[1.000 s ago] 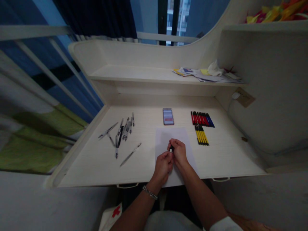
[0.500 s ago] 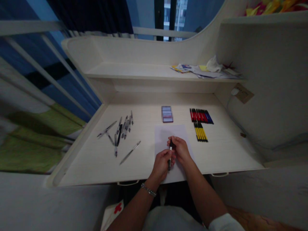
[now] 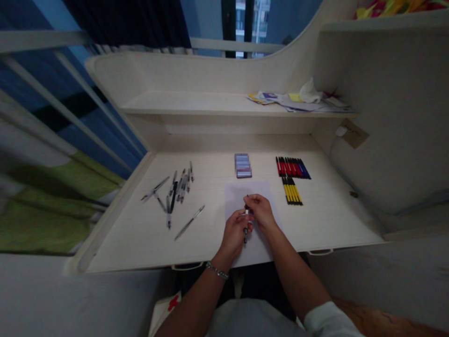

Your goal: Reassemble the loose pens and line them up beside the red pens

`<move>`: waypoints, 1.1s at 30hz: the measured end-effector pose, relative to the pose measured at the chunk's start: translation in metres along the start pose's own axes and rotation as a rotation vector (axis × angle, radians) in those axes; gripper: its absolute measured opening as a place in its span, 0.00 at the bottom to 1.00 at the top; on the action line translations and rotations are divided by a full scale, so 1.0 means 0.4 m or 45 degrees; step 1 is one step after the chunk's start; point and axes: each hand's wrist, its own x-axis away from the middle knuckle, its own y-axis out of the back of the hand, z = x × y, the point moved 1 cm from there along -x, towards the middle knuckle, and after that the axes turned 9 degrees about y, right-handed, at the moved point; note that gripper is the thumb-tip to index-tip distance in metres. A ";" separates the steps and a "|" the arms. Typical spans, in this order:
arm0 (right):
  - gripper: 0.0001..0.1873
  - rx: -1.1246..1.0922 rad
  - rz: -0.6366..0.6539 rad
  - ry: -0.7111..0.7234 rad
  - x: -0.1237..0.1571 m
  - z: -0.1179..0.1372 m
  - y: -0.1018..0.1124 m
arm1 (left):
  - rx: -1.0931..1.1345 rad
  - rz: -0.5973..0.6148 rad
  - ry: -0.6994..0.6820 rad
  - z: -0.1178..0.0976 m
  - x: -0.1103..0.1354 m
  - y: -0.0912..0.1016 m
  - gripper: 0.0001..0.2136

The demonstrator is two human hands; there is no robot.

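Note:
Both my hands meet over a white sheet of paper (image 3: 242,194) at the front middle of the pale desk (image 3: 326,220). My left hand (image 3: 234,232) and my right hand (image 3: 259,211) are closed together on one dark pen (image 3: 245,232), held roughly upright between them, its lower end pointing toward me. My left wrist wears a metal bracelet (image 3: 217,270). Whether the pen is in one piece I cannot make out.
Several loose clear and dark pens (image 3: 175,192) lie at the desk's left. Rows of red, blue and yellow pens (image 3: 292,178) lie at the right. A small flat stack (image 3: 243,165) sits behind the paper. Papers (image 3: 298,100) clutter the upper shelf. A wall socket (image 3: 354,133) is at right.
The pen's lower end has come out below my hands; one second ago only its tip showed above my fingers. My hands stayed over the paper.

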 end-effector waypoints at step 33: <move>0.21 0.170 0.112 0.045 -0.052 0.004 -0.004 | -0.078 -0.074 -0.043 -0.005 -0.052 0.010 0.18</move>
